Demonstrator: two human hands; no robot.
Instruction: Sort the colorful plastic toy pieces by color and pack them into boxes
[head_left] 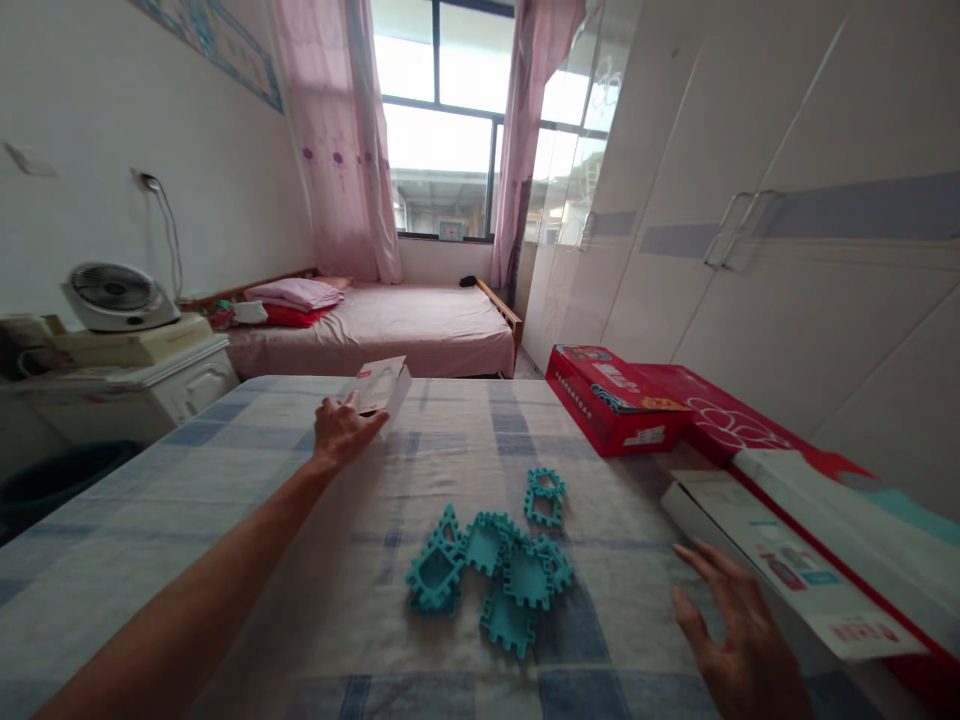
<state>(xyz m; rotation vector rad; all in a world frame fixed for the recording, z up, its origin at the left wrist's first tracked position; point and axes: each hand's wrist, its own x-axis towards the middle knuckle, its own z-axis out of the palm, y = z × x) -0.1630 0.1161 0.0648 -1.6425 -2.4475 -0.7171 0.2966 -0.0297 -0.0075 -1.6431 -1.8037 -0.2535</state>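
My left hand (345, 430) reaches to the far side of the table and grips a small white box (388, 380), its thumb along the near side and the fingers over the left. The box has a little red print on top. My right hand (739, 630) hovers at the lower right, fingers apart and holding nothing, beside a long white box (787, 560) with printed pictures. Between the hands lies a loose heap of teal plastic pieces with toothed edges (529, 575). Two more teal frame pieces (544, 497) rest just behind the heap.
A red printed box (611, 400) and a larger flat red box (720, 410) line the table's right side. The checked tablecloth (270, 490) covers the table. Beyond it stand a pink bed (420, 320) and, at left, a fan (120, 295) on a white cabinet. Tall wardrobe doors (750, 120) rise at right.
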